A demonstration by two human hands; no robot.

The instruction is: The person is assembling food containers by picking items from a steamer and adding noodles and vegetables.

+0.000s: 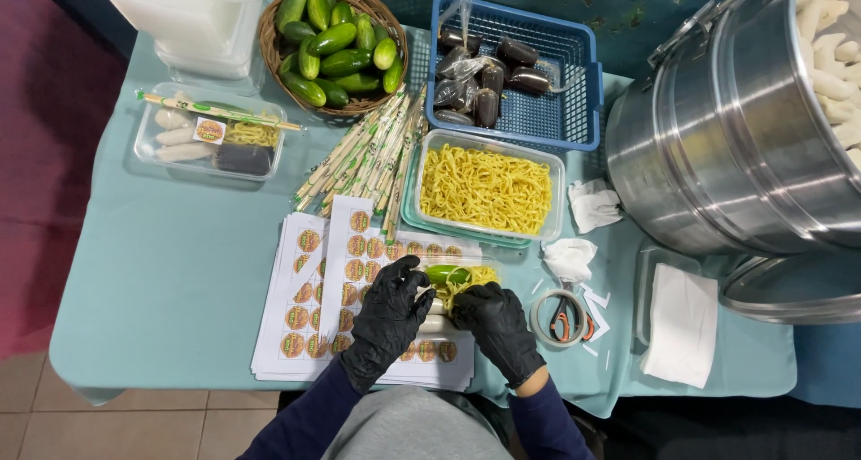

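Observation:
My left hand [387,321] and my right hand [495,327], both in black gloves, are around a small clear food box [453,285] near the table's front edge. The box holds yellow noodles, a green cucumber [446,273] and white rolls. My left hand grips its left side. My right hand presses on its right side. The box rests on sheets of round orange stickers [339,272].
A tub of yellow noodles [486,189], wrapped chopsticks [363,151], a wicker basket of cucumbers [334,43], a blue basket of dark sachets [511,65], a packed box [208,140], stacked lids [193,16]. At right a large steel pot [726,128], tape and scissors [562,316], tissues [682,324].

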